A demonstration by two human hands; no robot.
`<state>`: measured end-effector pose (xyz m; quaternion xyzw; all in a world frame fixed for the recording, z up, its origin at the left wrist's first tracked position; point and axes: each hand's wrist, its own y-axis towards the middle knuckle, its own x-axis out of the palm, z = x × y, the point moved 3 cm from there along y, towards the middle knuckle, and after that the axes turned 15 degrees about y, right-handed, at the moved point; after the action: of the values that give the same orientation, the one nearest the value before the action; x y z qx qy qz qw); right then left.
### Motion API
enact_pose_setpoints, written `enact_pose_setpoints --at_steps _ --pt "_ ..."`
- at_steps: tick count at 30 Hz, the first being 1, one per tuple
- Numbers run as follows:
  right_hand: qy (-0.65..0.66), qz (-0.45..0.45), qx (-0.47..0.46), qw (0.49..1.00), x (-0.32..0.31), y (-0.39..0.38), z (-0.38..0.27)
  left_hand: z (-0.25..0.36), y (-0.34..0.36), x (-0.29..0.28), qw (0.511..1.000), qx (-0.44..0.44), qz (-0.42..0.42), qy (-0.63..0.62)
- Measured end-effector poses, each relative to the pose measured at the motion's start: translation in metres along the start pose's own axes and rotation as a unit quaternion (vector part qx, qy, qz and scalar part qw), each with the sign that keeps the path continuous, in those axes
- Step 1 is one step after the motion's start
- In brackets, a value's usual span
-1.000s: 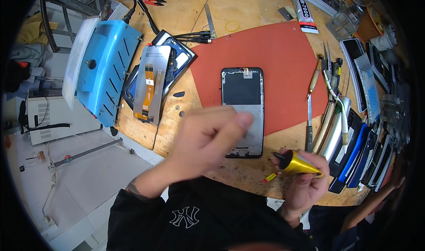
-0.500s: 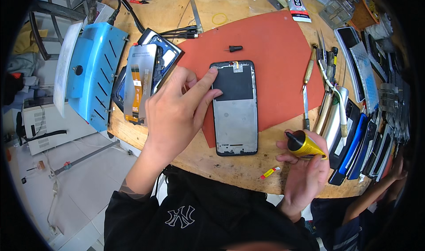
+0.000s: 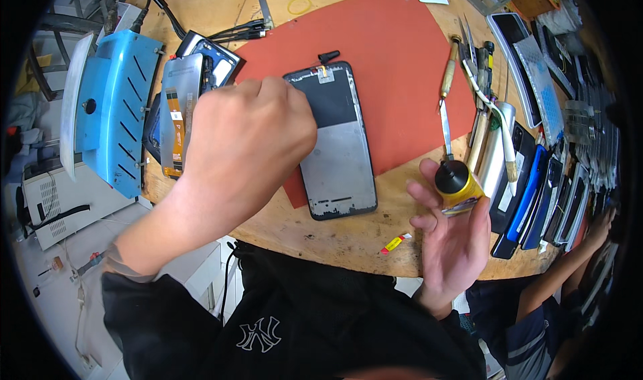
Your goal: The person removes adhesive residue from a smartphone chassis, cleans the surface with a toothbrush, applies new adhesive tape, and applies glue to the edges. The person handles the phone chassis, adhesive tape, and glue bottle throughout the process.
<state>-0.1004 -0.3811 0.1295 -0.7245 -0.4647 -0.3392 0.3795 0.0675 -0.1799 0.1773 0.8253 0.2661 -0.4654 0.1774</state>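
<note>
A phone frame (image 3: 339, 159), black on its upper part and silver-grey below, lies slightly turned on the red mat (image 3: 395, 99). Over its left edge is my left hand (image 3: 251, 129), back up and fingers curled under; what they grip is hidden. My right hand (image 3: 455, 246), palm turned up, holds a yellow glue tube (image 3: 462, 196) whose black nozzle end points up toward me, to the right of the frame. A small black cap (image 3: 328, 56) lies just beyond the frame's top edge. Ragged pale residue shows along the frame's rim.
To the left are a detached screen panel (image 3: 179, 79) with an orange flex cable and a blue slotted box (image 3: 124, 112). Knives, tweezers and a brush (image 3: 512, 169) lie at right beside several phones (image 3: 529, 202). A red-yellow strip (image 3: 395, 243) rests near the table edge; another person's arm (image 3: 559, 273) shows far right.
My left hand has risen, its fingers curling out of sight from the frame's upper left edge. The phone frame has turned slightly. The glue tube's nozzle now faces more toward me. The view has shifted.
</note>
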Motion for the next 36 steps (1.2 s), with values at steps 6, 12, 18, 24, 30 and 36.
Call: enact_pose_setpoints --at_steps 6,12,18,24,30,36 --pt "0.072 -0.007 0.006 0.997 -0.008 0.001 -0.002 0.010 0.014 -0.010 0.986 0.101 -0.054 0.122" --pt "0.113 -0.037 0.014 0.993 -0.008 0.001 -0.003 0.008 0.019 -0.005 0.971 0.177 -0.013 0.160" --pt "0.085 -0.081 0.000 0.993 -0.007 0.004 -0.002 -0.009 0.019 0.005 0.975 0.192 0.079 0.075" --pt "0.046 -0.061 -0.030 0.997 -0.006 0.005 0.004 -0.034 0.022 0.014 0.985 0.145 0.076 -0.056" --pt "0.018 -0.093 -0.021 0.995 -0.008 0.005 0.006 -0.051 0.021 0.028 0.961 -0.017 -0.013 -0.277" --pt "-0.049 -0.045 -0.028 0.997 -0.010 0.003 0.007 -0.069 0.019 0.031 0.901 -0.113 -0.015 -0.418"
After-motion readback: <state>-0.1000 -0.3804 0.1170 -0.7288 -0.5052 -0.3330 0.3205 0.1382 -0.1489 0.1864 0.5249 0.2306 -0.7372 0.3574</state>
